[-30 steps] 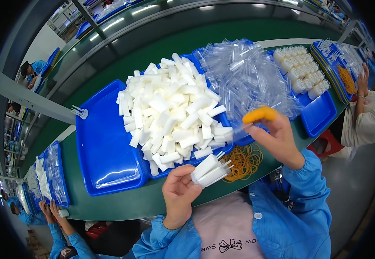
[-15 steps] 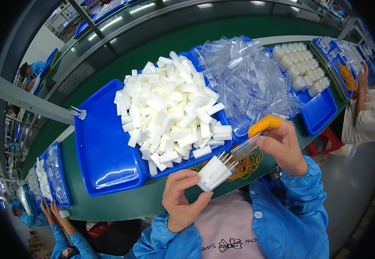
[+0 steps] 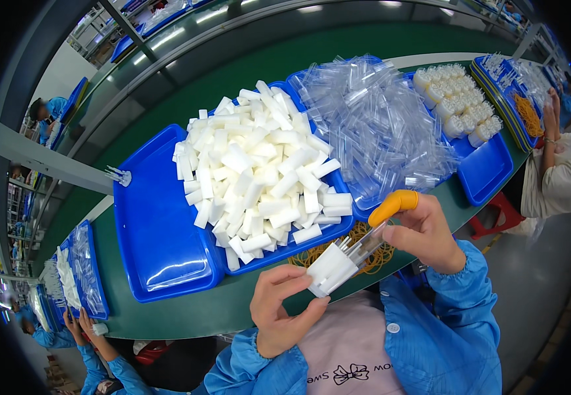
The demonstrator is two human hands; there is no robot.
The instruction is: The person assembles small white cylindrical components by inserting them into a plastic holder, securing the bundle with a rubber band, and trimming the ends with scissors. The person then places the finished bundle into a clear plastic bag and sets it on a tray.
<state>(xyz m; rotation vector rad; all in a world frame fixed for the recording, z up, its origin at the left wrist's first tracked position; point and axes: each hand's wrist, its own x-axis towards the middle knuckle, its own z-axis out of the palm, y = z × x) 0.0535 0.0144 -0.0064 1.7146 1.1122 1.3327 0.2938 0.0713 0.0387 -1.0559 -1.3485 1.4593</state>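
Between its thumb and fingers my left hand (image 3: 282,313) holds a cluster of white foam pieces (image 3: 331,271) on a white base, tilted up to the right. Thin white rods stick out of its upper end. My right hand (image 3: 427,236), with an orange finger cot on the index finger, pinches a clear plastic tube (image 3: 371,241). The tube's lower end overlaps the rods and the cluster's edge; whether it encloses a rod is hard to make out. Yellow-brown rubber bands (image 3: 381,258) lie just behind it.
A blue tray of white foam pieces (image 3: 252,178) stands ahead, a pile of clear tubes (image 3: 377,125) right of it. At left, a blue tray (image 3: 167,230) has a pronged white piece (image 3: 120,176) by its rim. Finished-looking clusters (image 3: 460,105) stand far right. Co-workers sit on both sides.
My right hand has come down and to the left, bringing the tube closer to the cluster. My left hand has shifted slightly to the right with the cluster still in it.
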